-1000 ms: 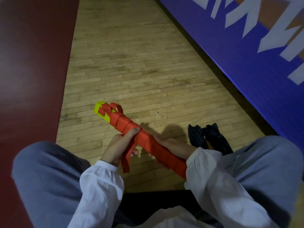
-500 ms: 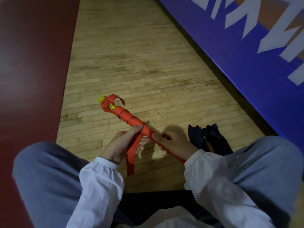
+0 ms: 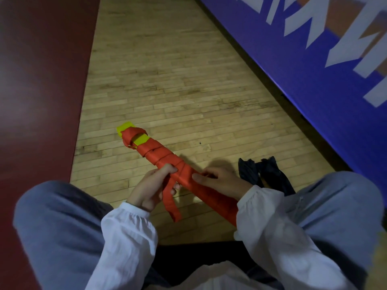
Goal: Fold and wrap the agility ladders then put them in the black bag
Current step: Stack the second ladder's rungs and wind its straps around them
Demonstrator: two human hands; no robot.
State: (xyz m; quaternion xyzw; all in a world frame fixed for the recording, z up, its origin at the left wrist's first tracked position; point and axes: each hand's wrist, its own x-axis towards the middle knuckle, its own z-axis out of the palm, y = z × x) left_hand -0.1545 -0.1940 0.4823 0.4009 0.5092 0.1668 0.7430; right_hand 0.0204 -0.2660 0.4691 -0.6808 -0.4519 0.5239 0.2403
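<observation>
We are holding the wrapped ladder (image 3: 161,159) slantwise over the floor (image 3: 167,80), between our knees. Our left hand (image 3: 149,190) is pinching the loose strap (image 3: 170,198) against it; our right hand (image 3: 221,182) is curling round its near half. The bag (image 3: 266,174) is lying crumpled beside the right hand.
</observation>
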